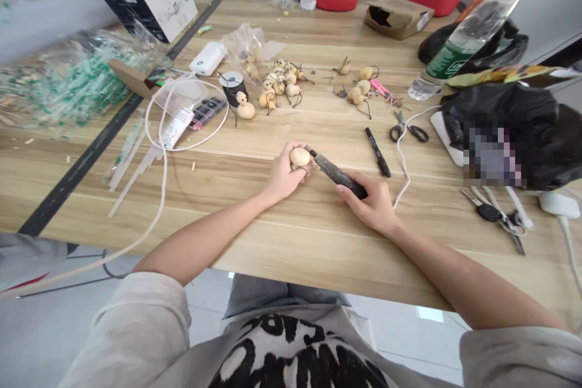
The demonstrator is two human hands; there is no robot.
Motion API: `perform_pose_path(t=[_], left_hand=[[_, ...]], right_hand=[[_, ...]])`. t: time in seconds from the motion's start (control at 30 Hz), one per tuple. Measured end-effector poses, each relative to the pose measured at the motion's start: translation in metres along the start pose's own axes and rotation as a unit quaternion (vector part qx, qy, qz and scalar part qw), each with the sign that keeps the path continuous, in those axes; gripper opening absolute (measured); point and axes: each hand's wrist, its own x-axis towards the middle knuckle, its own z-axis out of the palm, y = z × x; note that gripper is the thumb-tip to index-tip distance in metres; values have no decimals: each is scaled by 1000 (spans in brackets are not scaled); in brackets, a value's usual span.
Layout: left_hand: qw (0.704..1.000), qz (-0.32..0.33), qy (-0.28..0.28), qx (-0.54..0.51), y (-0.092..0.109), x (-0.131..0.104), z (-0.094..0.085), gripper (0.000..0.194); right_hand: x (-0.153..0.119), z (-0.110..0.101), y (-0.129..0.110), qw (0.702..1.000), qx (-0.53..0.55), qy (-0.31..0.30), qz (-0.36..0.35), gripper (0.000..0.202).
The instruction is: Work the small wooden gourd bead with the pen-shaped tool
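Note:
My left hand (285, 174) is closed around a small pale gourd-like piece (299, 157), whose rounded end faces up. A dark cord shows just under it. In my right hand (373, 201) is a black pen-shaped tool (334, 171), gripped by its rear half. The tool's narrow tip points left and lies close beside the pale piece; whether they touch I cannot tell. Beyond my hands, a group of small gourd figures (278, 80) with dark cords lies on the wooden table (236, 194), and one figure (245, 108) stands nearer, beside a black thread spool (233, 88).
Right of my hands lie a black marker (377, 153), scissors (408, 130), a white cable and keys (489, 212). A bottle (448, 57) tilts at the back right. Left are a looped white cable (164, 194), a tube (178, 127), plastic strips and a box (168, 6).

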Motion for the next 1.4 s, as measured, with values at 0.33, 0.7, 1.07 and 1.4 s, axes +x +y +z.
perform_pose_path(t=[0.33, 0.7, 1.07, 1.4], left_hand=[[999, -6, 9, -36, -1, 2, 0, 33], [999, -5, 8, -52, -2, 3, 0, 32], [999, -36, -18, -22, -3, 1, -2, 52], [999, -40, -13, -34, -1, 1, -2, 51]], right_hand=[[0, 0, 0, 1000, 6, 1, -7, 33], [0, 0, 1, 1000, -1, -6, -8, 32], [0, 0, 1, 1000, 5, 0, -5, 34], [0, 0, 0, 1000, 10, -4, -3, 33]])
